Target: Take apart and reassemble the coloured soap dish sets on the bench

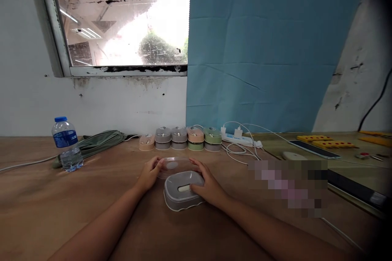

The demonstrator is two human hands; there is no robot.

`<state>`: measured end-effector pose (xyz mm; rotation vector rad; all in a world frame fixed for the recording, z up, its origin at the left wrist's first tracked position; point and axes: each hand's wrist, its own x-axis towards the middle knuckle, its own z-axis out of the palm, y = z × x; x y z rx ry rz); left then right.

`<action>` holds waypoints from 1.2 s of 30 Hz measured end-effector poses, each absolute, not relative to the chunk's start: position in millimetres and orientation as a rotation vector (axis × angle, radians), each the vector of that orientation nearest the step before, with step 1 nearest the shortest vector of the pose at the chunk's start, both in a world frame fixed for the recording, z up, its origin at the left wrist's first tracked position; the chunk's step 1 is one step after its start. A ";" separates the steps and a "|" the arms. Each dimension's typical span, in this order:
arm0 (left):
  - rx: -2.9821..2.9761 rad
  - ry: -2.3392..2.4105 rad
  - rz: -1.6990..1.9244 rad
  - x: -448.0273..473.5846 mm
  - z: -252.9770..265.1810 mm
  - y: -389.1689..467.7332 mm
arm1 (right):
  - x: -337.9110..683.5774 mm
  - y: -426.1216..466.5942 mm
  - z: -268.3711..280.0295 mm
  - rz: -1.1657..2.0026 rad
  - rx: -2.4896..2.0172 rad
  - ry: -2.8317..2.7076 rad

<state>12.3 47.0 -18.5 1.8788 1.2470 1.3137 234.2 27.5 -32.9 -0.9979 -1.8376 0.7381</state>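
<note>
My left hand (152, 171) grips the left end of a clear plastic cover (176, 165), its thumb and fingers closed on the edge. In front of that cover sits a grey rounded box (186, 179) with a pale oblong piece showing in the slot on top. My right hand (210, 181) curls around the right side of the grey box. Its thumb presses near the slot, and its fingertips reach the right end of the clear cover. Whether those fingertips also hold the cover, I cannot make out.
Several similar boxes (179, 138) in grey, peach and green line the back of the table, most stacked in pairs. A water bottle (67, 144) and a folded green umbrella-like bundle (101, 142) lie left. Cables, a power strip (241, 140) and a phone (314, 149) are right.
</note>
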 end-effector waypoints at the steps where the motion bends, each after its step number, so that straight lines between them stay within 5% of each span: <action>1: 1.874 1.293 1.333 8.7 -19.0 49.8 | 234.0 26.6 -32.0 0.751 -1.009 -1.837; 12: 1.831 1.697 1.400 -30.6 -31.1 73.9 | 253.7 22.0 -13.6 1.055 -0.753 -2.280; 20: 2.616 0.594 0.772 18.0 10.1 11.8 | 252.7 35.4 -22.8 1.034 -0.757 -1.932; 36: 1.640 0.839 1.346 23.9 -10.9 33.3 | 251.3 46.8 -25.9 1.289 -0.620 -1.488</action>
